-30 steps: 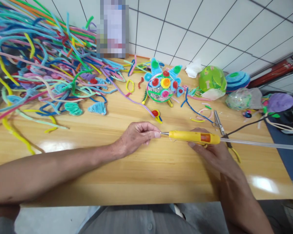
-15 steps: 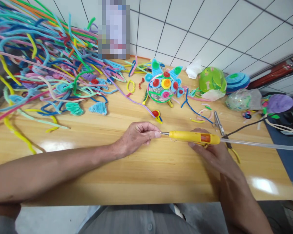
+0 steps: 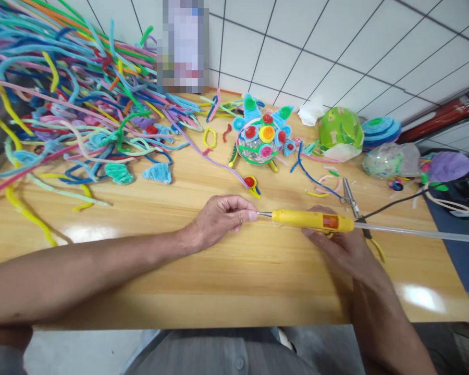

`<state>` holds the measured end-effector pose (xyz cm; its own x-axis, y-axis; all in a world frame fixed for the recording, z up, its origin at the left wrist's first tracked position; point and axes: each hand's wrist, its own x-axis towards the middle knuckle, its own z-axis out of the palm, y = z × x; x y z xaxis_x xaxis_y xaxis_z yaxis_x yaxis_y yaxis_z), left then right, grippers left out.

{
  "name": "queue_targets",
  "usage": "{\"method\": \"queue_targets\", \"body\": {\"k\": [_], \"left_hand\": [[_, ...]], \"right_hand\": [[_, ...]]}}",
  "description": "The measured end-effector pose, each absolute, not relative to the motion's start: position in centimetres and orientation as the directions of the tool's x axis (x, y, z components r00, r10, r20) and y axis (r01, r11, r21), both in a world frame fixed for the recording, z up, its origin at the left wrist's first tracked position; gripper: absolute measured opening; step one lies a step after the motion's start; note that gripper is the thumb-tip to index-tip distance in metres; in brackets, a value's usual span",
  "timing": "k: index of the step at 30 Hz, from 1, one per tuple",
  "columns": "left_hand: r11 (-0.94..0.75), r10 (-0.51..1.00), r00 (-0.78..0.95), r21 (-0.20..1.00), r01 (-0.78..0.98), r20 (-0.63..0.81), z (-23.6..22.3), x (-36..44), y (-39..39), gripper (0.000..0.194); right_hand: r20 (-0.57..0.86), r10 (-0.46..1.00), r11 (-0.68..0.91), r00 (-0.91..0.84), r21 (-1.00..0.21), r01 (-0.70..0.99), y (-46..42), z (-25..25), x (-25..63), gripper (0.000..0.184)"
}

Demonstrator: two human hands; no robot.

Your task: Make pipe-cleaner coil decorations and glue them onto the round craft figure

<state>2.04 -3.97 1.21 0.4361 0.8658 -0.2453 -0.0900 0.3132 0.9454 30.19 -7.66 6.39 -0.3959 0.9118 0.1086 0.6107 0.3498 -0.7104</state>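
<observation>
My right hand [image 3: 344, 245] is wrapped round a yellow hot glue gun [image 3: 305, 219], held level with its metal nozzle pointing left. A long clear glue stick [image 3: 410, 230] runs out of its back end. The nozzle tip meets the fingertips of my left hand [image 3: 226, 219], which are pinched together; whatever lies between them is too small or hidden to make out. Beyond my hands stands a round figure [image 3: 260, 138] covered with coloured pipe-cleaner pieces. A red and yellow pipe-cleaner coil [image 3: 250, 185] lies just past my left fingers.
A big heap of pipe cleaners [image 3: 74, 94] fills the table's left side. To the right lie scissors [image 3: 349, 195], yellow-handled pliers [image 3: 375, 249], a green ball-shaped piece [image 3: 341, 130], a clear plastic piece [image 3: 391, 160] and a black cord [image 3: 394, 202]. A tiled wall [image 3: 297, 47] rises behind.
Almost nothing differs. The glue gun sits a few pixels further right in the picture, while both hands keep their hold and the things on the table stay put.
</observation>
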Motion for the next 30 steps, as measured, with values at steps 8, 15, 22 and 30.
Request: {"method": "queue_targets", "body": {"k": [8,15,22,30], "left_hand": [[0.283,0.866,0.45,0.955,-0.085,-0.217,1.16,1.81,-3.98,0.03],[0.284,0.864,0.457,0.954,-0.097,-0.21,1.39,1.78,-3.97,0.029],[0.283,0.865,0.458,0.954,-0.103,-0.207,1.55,1.77,-3.91,0.027],[0.296,0.861,0.455,0.951,-0.088,-0.226,1.42,1.78,-3.92,0.031]], "right_hand": [[0.105,0.918,0.338,-0.382,-0.711,0.616,-7.75,6.36,30.24,0.005],[0.082,0.927,0.311,-0.367,-0.715,0.626,-7.64,6.32,30.25,0.01],[0.079,0.927,0.309,-0.367,-0.715,0.627,-7.7,6.38,30.15,0.01],[0.076,0.932,0.297,-0.355,-0.721,0.627,-7.67,6.35,30.08,0.014]]}}
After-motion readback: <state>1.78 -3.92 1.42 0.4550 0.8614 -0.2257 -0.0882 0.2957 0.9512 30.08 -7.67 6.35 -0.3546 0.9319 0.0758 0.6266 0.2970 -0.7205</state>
